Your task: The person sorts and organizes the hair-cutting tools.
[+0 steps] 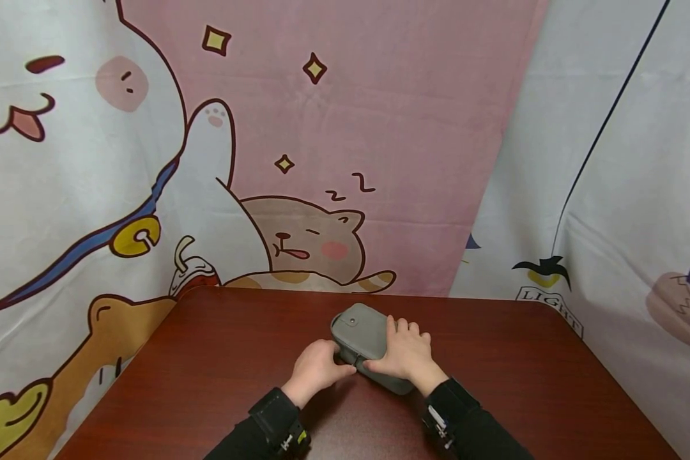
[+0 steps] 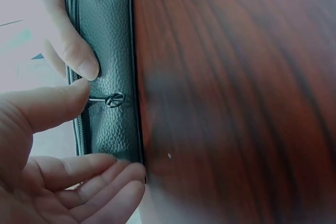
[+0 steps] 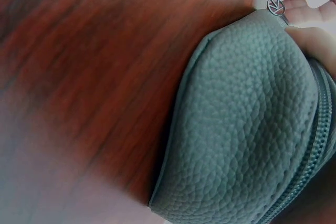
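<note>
A grey-green pebbled leather zip pouch (image 1: 363, 324) lies flat on the brown table. My right hand (image 1: 405, 351) rests over its right part, fingers across the top and thumb at the front edge, holding it. At the pouch's left front is my left hand (image 1: 320, 365); its thumb touches the zipper edge beside a round metal zipper pull (image 2: 115, 99). The left fingers lie fairly straight along the front side, below the thumb. In the right wrist view the zipper (image 3: 310, 156) runs along the upper edge and looks closed where visible.
The reddish-brown table (image 1: 207, 383) has its far edge just beyond the pouch. Behind it hangs a cartoon-printed cloth (image 1: 414, 128); a white printed cloth (image 1: 627, 191) hangs at the right.
</note>
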`<state>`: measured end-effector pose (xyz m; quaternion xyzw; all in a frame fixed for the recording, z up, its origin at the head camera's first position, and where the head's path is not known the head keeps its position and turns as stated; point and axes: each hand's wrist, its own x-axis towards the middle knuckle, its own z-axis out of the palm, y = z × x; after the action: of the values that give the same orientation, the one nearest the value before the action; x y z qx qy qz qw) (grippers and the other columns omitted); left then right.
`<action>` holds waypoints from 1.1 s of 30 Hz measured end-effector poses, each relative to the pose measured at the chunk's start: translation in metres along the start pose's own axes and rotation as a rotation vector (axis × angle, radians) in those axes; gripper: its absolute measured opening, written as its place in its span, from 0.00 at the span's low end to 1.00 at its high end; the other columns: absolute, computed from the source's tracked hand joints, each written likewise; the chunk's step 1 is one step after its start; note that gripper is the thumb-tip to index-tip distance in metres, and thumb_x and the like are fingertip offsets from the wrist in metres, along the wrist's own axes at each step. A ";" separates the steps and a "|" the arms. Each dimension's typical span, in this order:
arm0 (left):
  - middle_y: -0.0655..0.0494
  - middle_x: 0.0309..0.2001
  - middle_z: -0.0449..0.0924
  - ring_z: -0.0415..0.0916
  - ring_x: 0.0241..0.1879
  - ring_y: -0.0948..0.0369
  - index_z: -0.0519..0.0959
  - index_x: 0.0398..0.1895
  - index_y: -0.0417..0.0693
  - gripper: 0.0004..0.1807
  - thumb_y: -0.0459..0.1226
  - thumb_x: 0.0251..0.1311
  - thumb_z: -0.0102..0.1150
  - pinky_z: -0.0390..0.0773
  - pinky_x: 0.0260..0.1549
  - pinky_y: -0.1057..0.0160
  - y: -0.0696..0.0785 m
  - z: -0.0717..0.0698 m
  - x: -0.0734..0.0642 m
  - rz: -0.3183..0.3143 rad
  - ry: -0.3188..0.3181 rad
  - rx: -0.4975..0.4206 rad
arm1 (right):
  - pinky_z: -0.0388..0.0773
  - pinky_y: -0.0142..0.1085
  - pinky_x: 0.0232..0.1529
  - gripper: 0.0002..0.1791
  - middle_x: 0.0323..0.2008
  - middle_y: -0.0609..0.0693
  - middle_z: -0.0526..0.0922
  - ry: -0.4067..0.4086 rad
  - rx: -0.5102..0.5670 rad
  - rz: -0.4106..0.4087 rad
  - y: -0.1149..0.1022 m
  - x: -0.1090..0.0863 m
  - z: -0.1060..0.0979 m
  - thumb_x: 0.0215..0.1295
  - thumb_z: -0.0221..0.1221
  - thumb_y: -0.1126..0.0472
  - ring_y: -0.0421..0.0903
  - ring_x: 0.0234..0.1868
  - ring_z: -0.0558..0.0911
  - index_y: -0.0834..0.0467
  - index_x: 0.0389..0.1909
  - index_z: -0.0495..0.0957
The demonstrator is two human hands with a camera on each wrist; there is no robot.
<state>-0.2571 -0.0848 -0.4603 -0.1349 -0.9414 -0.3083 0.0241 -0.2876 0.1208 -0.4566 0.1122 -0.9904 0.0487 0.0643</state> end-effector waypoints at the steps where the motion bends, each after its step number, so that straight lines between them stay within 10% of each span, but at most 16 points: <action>1: 0.62 0.18 0.66 0.62 0.17 0.63 0.76 0.20 0.50 0.17 0.46 0.50 0.75 0.61 0.16 0.64 0.000 0.000 0.000 0.001 0.000 -0.001 | 0.69 0.59 0.44 0.65 0.58 0.64 0.72 -0.001 -0.001 0.001 0.000 0.000 0.000 0.39 0.65 0.23 0.62 0.53 0.71 0.66 0.70 0.64; 11: 0.57 0.30 0.78 0.73 0.27 0.61 0.81 0.33 0.44 0.15 0.43 0.50 0.75 0.74 0.25 0.59 0.004 0.004 0.002 -0.030 0.003 -0.029 | 0.69 0.59 0.44 0.64 0.57 0.65 0.72 0.001 -0.008 0.004 -0.001 -0.001 -0.001 0.39 0.65 0.24 0.62 0.53 0.71 0.66 0.69 0.64; 33: 0.63 0.25 0.80 0.75 0.24 0.66 0.85 0.29 0.48 0.07 0.37 0.49 0.75 0.74 0.22 0.64 0.007 0.016 0.006 0.032 0.014 -0.067 | 0.68 0.60 0.45 0.65 0.58 0.65 0.71 -0.005 -0.016 0.015 -0.002 -0.001 0.000 0.39 0.65 0.23 0.62 0.54 0.70 0.66 0.70 0.63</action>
<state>-0.2607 -0.0688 -0.4682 -0.1483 -0.9281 -0.3402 0.0310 -0.2866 0.1189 -0.4570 0.1044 -0.9917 0.0412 0.0622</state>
